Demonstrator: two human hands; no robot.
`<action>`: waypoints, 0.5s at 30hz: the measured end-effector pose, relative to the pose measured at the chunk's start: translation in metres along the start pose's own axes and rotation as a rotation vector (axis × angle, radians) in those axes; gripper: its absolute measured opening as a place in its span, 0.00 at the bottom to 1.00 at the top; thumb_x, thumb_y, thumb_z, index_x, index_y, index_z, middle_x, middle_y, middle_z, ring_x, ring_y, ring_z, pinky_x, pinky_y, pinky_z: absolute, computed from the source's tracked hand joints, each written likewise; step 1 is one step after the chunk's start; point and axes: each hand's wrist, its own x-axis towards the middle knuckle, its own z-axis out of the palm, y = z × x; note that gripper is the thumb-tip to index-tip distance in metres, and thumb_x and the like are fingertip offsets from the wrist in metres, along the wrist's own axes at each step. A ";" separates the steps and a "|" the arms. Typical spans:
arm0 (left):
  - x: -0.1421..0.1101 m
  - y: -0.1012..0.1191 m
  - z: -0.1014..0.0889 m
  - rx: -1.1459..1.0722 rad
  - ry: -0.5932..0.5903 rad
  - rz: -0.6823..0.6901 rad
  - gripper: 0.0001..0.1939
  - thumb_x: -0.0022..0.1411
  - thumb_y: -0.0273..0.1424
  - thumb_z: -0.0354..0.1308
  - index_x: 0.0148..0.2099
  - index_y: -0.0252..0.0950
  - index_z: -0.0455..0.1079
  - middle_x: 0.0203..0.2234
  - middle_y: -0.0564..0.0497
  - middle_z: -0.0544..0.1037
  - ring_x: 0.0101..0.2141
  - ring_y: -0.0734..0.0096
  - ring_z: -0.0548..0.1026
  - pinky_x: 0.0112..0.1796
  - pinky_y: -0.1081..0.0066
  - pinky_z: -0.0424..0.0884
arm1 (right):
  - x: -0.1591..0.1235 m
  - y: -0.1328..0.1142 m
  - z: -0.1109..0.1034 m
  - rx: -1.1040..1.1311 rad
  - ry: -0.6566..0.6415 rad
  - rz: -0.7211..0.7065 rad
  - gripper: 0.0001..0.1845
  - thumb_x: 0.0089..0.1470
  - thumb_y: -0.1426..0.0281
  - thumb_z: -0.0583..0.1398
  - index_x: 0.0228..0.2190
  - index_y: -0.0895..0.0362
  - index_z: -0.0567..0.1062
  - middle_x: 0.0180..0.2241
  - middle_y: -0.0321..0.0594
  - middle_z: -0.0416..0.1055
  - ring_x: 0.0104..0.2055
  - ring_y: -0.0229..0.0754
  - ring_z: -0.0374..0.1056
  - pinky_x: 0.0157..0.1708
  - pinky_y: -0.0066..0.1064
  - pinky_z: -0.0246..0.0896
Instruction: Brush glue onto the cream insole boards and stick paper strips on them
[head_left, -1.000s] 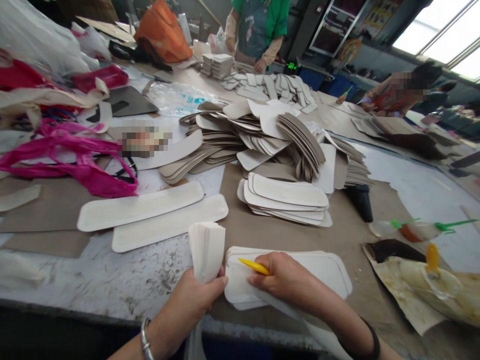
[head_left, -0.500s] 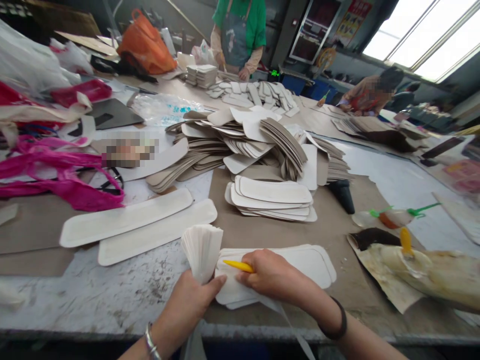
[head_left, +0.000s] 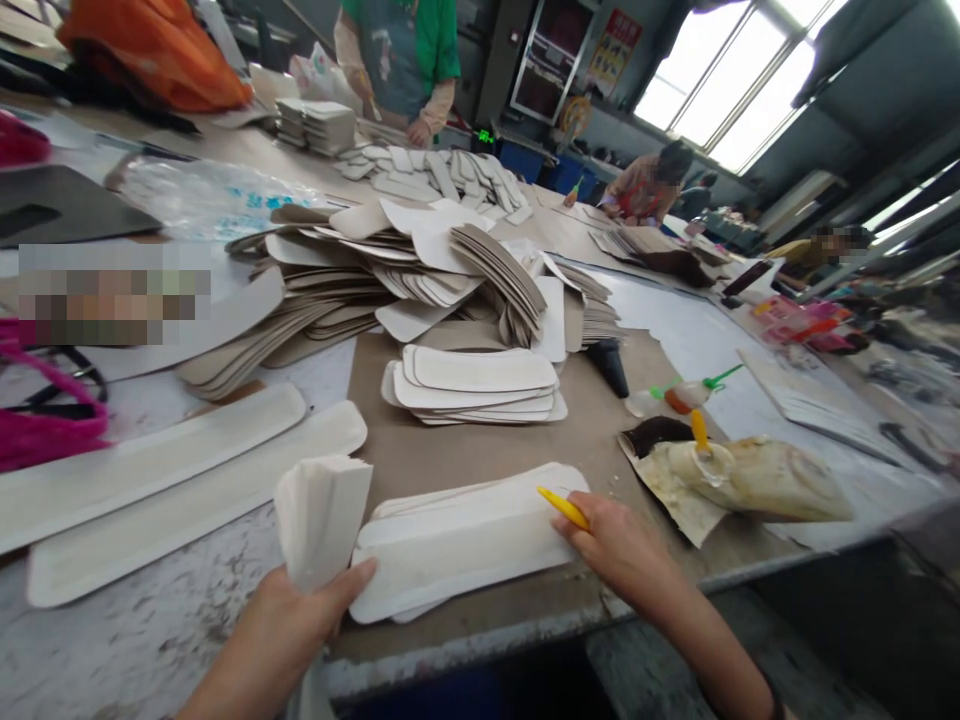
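My left hand (head_left: 289,610) is closed around a fanned bundle of white strips (head_left: 319,515). Its thumb rests at the left end of a long white panel with rounded corners (head_left: 457,555), which lies on top of other such panels near the table's front edge. At the panel's right end, my right hand (head_left: 619,545) grips a yellow-handled tool (head_left: 562,507). The handle's tapered tip points up and left; the tool's other end is hidden by the hand. Just beyond lies a small stack of white panels (head_left: 480,372).
A large heap of grey-and-white panels (head_left: 420,265) fills the middle of the table. To the right are a stained container (head_left: 780,480) with a yellow handle standing in it, small bottles (head_left: 682,398) and a black cone (head_left: 607,368). Two long panels (head_left: 202,510) lie left. Co-workers are beyond.
The view has turned right. My right hand has moved along the panel to its right end with the yellow-handled tool. A loose strip that hung below that hand no longer hangs there.
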 end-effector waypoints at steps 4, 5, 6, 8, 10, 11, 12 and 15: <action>-0.004 0.004 0.000 -0.033 -0.016 0.008 0.25 0.39 0.54 0.60 0.14 0.39 0.59 0.11 0.53 0.64 0.19 0.65 0.63 0.24 0.68 0.57 | 0.000 -0.009 -0.002 -0.047 0.009 0.022 0.13 0.58 0.65 0.50 0.37 0.56 0.72 0.37 0.45 0.75 0.42 0.48 0.70 0.35 0.32 0.55; -0.005 0.006 -0.001 -0.062 -0.022 0.002 0.24 0.39 0.53 0.61 0.14 0.39 0.59 0.11 0.53 0.64 0.19 0.65 0.63 0.24 0.69 0.57 | 0.001 -0.009 -0.003 -0.049 0.006 0.021 0.13 0.58 0.65 0.50 0.36 0.56 0.72 0.37 0.45 0.75 0.42 0.48 0.70 0.35 0.32 0.55; -0.006 0.007 -0.001 -0.090 -0.030 -0.012 0.24 0.38 0.53 0.62 0.14 0.39 0.60 0.11 0.54 0.64 0.19 0.66 0.63 0.24 0.69 0.57 | 0.001 -0.009 -0.004 -0.053 0.002 0.022 0.13 0.58 0.65 0.50 0.36 0.56 0.72 0.37 0.45 0.75 0.42 0.48 0.70 0.35 0.32 0.55; -0.007 0.010 -0.001 -0.143 -0.046 -0.040 0.23 0.36 0.52 0.64 0.15 0.39 0.61 0.11 0.55 0.63 0.19 0.68 0.62 0.24 0.70 0.56 | 0.004 -0.008 -0.005 -0.057 -0.013 0.019 0.12 0.57 0.64 0.51 0.36 0.56 0.72 0.37 0.45 0.75 0.41 0.48 0.70 0.34 0.32 0.55; -0.007 0.012 0.000 -0.175 -0.059 -0.071 0.24 0.34 0.51 0.66 0.15 0.38 0.62 0.10 0.57 0.63 0.18 0.70 0.60 0.24 0.71 0.55 | 0.007 -0.008 -0.004 -0.054 -0.024 0.004 0.12 0.57 0.64 0.51 0.35 0.55 0.72 0.37 0.45 0.75 0.41 0.48 0.70 0.34 0.32 0.55; -0.007 0.012 0.000 -0.190 -0.064 -0.087 0.24 0.34 0.51 0.66 0.15 0.38 0.62 0.10 0.57 0.63 0.18 0.71 0.60 0.24 0.71 0.55 | 0.008 -0.008 -0.003 -0.053 -0.025 -0.001 0.12 0.57 0.65 0.52 0.35 0.55 0.72 0.36 0.45 0.75 0.41 0.48 0.70 0.34 0.32 0.55; -0.007 0.012 0.000 -0.207 -0.072 -0.100 0.25 0.33 0.52 0.67 0.15 0.38 0.62 0.11 0.57 0.63 0.18 0.71 0.59 0.23 0.72 0.55 | 0.009 -0.008 -0.002 -0.054 -0.027 -0.002 0.11 0.57 0.65 0.52 0.35 0.55 0.72 0.36 0.45 0.75 0.41 0.49 0.70 0.33 0.32 0.55; -0.006 0.012 0.001 -0.253 -0.089 -0.133 0.26 0.30 0.53 0.68 0.18 0.37 0.64 0.11 0.58 0.64 0.18 0.71 0.60 0.23 0.72 0.55 | 0.009 -0.008 0.000 -0.069 -0.012 0.013 0.10 0.57 0.65 0.52 0.34 0.55 0.71 0.37 0.46 0.75 0.41 0.50 0.70 0.32 0.32 0.54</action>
